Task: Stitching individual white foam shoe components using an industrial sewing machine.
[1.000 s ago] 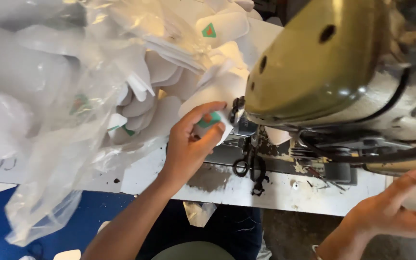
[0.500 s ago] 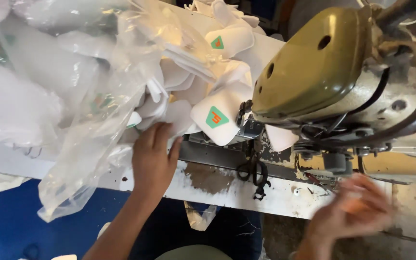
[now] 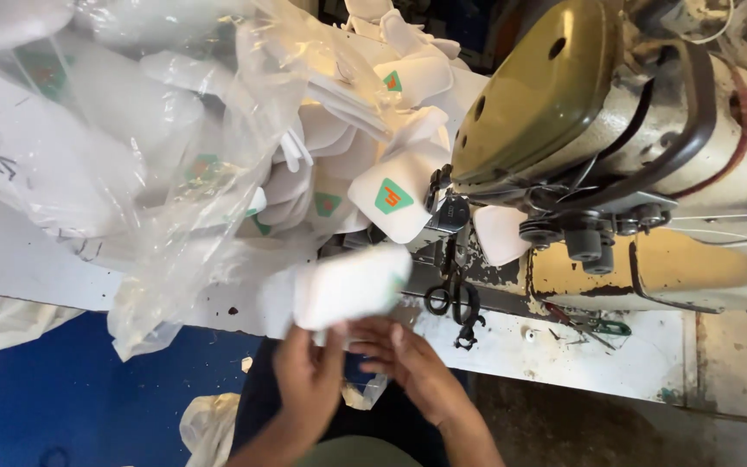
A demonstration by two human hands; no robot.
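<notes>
Both my hands are together at the near edge of the table. My left hand and my right hand hold a white padded fabric piece, which looks blurred. Beyond it lies a heap of similar white pieces with green and orange patches, partly inside clear plastic bags. The pieces reach up to the needle area of an olive-green sewing machine.
Black scissors hang at the front of the machine by the white table. A second pair of small snips lies on the table to the right. Blue floor and a crumpled plastic bag show below.
My left hand has drawn back from the heap with a white piece. My right hand has come in from the right and joined it on that piece.
</notes>
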